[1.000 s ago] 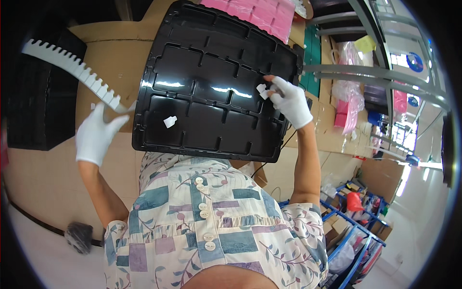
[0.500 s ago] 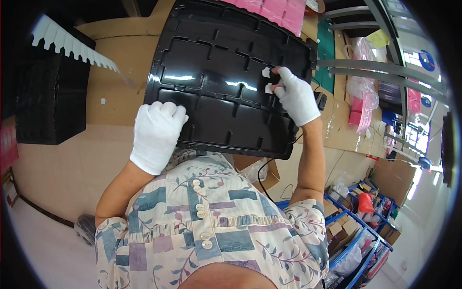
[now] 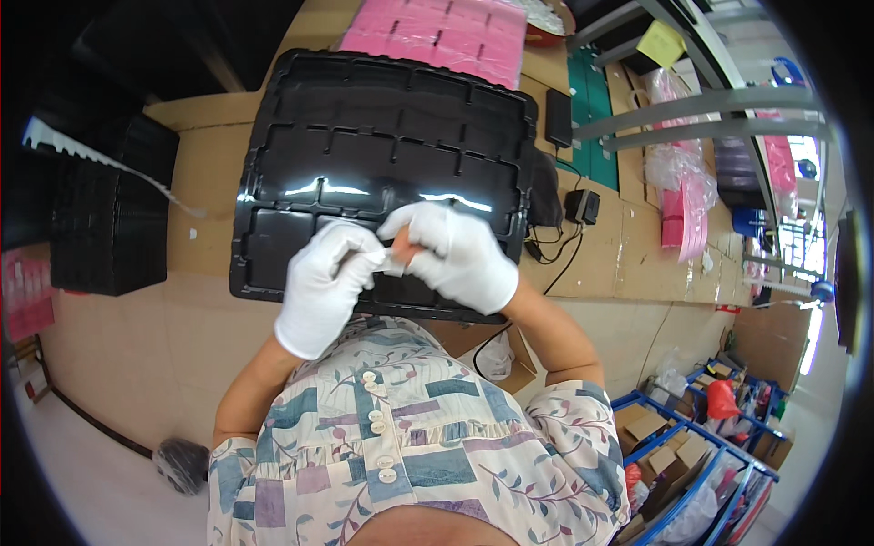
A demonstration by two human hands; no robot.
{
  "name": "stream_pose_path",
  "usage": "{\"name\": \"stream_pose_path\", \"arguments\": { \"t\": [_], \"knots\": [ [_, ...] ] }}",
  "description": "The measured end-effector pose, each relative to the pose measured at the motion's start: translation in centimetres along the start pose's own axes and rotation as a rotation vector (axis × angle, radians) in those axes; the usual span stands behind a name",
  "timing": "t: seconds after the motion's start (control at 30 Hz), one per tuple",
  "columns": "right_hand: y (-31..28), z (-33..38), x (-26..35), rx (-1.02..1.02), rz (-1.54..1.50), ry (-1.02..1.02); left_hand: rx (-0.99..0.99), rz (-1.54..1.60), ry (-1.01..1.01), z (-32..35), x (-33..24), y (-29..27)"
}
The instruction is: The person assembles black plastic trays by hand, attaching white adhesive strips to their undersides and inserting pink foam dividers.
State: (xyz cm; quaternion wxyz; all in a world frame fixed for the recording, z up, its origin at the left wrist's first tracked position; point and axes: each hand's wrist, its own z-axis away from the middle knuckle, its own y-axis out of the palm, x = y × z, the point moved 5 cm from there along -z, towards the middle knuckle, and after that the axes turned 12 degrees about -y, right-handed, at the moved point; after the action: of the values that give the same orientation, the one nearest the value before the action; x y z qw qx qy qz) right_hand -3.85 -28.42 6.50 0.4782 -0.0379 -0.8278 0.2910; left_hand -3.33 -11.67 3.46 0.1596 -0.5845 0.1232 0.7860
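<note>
A large black plastic tray (image 3: 382,118) with moulded compartments lies in front of me, its near edge close to my body. Above its near part my two white-gloved hands meet. My left hand (image 3: 328,287) pinches a small, thin white piece (image 3: 393,266), blurred and partly hidden by the fingers. From the other side my right hand (image 3: 462,257), bare at the fingertips, closes on the same piece. What exactly the piece is, I cannot make out.
Pink wrapped trays (image 3: 437,41) lie beyond the black tray. A black power adapter (image 3: 581,207) with cables sits at its right. Grey metal rails (image 3: 710,107) jut in from the right. A black stack (image 3: 114,218) stands at left, near a white notched strip (image 3: 100,162).
My right hand has come left and nearer from the tray's right side. My left hand has left the near edge and moved right to meet it. The tray appears farther left in view.
</note>
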Motion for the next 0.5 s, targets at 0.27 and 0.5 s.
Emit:
{"name": "stream_pose_path", "arguments": {
  "t": [0.27,0.5],
  "knots": [
    [-2.5,8.6,2.0,-0.271,0.466,-0.138,0.226,0.518,-0.214,-1.4,1.2,10.4],
    [-10.1,25.4,0.3,-0.626,0.613,0.388,1.035,-0.173,-0.088,0.7,1.4,19.8]
  ]
}}
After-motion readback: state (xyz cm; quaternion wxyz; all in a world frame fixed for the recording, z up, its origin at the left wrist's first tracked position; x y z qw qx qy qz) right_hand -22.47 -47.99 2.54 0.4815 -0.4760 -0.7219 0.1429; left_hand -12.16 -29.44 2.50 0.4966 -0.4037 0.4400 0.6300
